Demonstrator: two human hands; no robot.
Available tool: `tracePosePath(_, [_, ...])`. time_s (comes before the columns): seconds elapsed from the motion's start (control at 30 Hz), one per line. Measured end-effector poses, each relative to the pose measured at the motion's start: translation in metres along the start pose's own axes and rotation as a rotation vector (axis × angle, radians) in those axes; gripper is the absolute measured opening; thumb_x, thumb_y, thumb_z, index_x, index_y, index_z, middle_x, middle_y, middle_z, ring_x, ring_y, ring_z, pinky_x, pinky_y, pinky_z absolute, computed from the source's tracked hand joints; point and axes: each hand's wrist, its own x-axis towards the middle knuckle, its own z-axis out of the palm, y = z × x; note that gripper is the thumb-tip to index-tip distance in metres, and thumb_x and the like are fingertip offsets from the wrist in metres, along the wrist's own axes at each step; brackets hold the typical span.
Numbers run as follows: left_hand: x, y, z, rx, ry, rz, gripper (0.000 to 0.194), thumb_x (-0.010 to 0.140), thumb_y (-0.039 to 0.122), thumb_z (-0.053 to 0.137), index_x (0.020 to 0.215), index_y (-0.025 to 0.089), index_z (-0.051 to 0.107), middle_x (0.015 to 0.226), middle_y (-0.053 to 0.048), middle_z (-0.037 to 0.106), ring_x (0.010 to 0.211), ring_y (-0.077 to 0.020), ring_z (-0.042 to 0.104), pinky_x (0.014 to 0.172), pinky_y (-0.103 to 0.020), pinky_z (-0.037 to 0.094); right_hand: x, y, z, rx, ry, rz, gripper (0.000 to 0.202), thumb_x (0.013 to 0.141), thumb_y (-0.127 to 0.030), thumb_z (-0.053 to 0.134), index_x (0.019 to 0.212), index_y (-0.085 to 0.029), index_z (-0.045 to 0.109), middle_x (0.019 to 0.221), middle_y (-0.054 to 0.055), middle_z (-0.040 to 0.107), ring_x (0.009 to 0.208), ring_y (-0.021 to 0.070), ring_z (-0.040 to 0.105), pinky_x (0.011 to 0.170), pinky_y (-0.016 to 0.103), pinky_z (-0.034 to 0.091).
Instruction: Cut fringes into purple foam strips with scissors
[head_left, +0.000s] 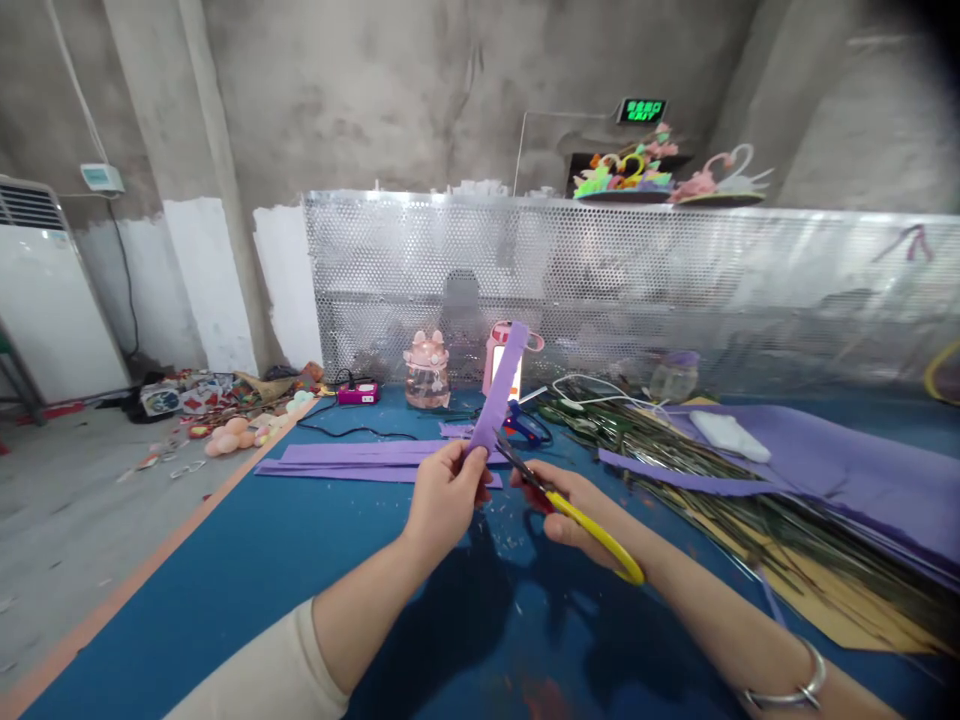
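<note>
My left hand [448, 493] pinches the lower end of a purple strip [501, 385], which stands up at a slant above the fingers. In my right hand [574, 505] is a pair of scissors with yellow handles [600, 530]. Their dark blades point up and left, touching or very near the strip's lower edge just beside my left fingers. Whether the blades are parted is hard to make out. Behind my left hand, several long purple strips [345, 458] lie flat on the blue table [285, 590].
At the back stand a pink-lidded bottle [427, 372], a lit phone in a pink holder [497, 352] and a magenta power strip [358, 394]. A blue glue gun [525, 425] lies behind my hands. Dark green stems [675, 490], a large purple sheet [847, 460] and a white object [729, 437] cover the right side.
</note>
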Motion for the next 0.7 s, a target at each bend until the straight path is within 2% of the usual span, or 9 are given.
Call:
tracePosePath(0.13, [-0.0021,-0.0018,0.0015,0.054,-0.036,-0.007,0.025,0.080,0.038,0.052,0.069,0.016,0.053,0.055,0.003,0.054,0.041,-0.0077,0.047,0.042,-0.020,0.036,0.0004,-0.0008,0.0014,0.124,-0.061,-0.004,0.073,0.072,-0.079,0.038,0.104,-0.015,0.053,0.076,0.001,0.048,0.063,0.0142,0.042,0.056,0.025,0.038])
tracePosePath(0.3, [-0.0049,-0.0009,0.0044,0.122,-0.061,0.004,0.027,0.081,0.039,0.051,0.065,0.017,0.053,0.053,0.002,0.054,0.043,-0.0097,0.052,0.044,-0.021,0.039,0.0001,-0.0011,0.0033,-0.041,-0.021,-0.024,0.077,0.073,-0.080,0.036,0.108,-0.014,0.055,0.084,0.005,0.053,0.066,0.0161,0.045,0.059,0.026,0.039])
tracePosePath(0.53, [-0.0067,-0.0031,0.0033,0.107,-0.074,0.061,0.024,0.080,0.037,0.053,0.068,0.016,0.056,0.060,0.001,0.058,0.050,-0.0110,0.056,0.049,-0.021,0.044,0.0011,-0.0079,0.0023,-0.272,0.104,-0.044,0.079,0.062,-0.080,0.048,0.100,-0.012,0.061,0.083,0.006,0.055,0.070,0.0183,0.048,0.064,0.028,0.041])
tracePosePath(0.7, [-0.0081,-0.0032,0.0020,0.096,-0.093,0.077,0.026,0.080,0.039,0.054,0.072,0.016,0.058,0.062,0.000,0.060,0.053,-0.0108,0.057,0.051,-0.021,0.045,-0.0001,-0.0089,0.0016,-0.350,0.124,-0.103,0.071,0.068,-0.079,0.044,0.096,-0.015,0.060,0.075,0.002,0.050,0.065,0.0162,0.043,0.060,0.026,0.039])
